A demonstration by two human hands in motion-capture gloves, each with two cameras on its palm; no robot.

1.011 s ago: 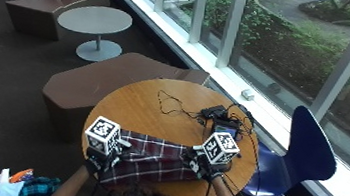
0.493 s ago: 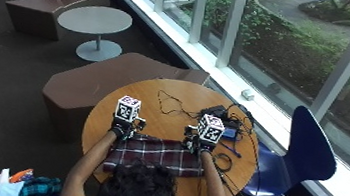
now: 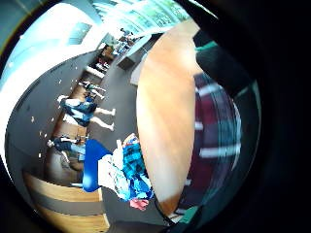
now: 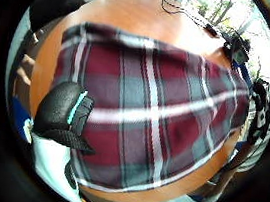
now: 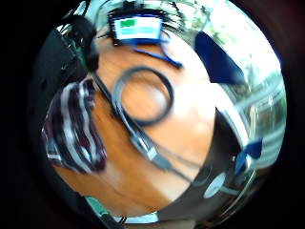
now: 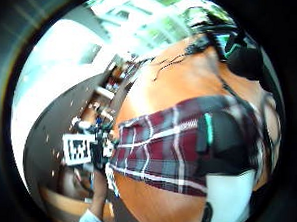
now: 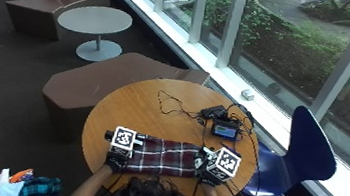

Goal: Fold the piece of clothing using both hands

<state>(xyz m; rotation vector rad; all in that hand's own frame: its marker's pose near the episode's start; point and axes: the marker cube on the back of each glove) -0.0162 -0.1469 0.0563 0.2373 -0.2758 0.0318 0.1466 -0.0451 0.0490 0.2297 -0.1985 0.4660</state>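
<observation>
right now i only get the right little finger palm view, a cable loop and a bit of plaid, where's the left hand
observer: in the outside view the left hand is on the cloth's left end, at the near side of the table.
operator: how does the cloth lie
observer: as one long flat band between both hands; the right hand is at its other end.
operator: anything on the table my view misses
observer: a thin black wire lies loose toward the table's middle, apart from the cloth.
</observation>
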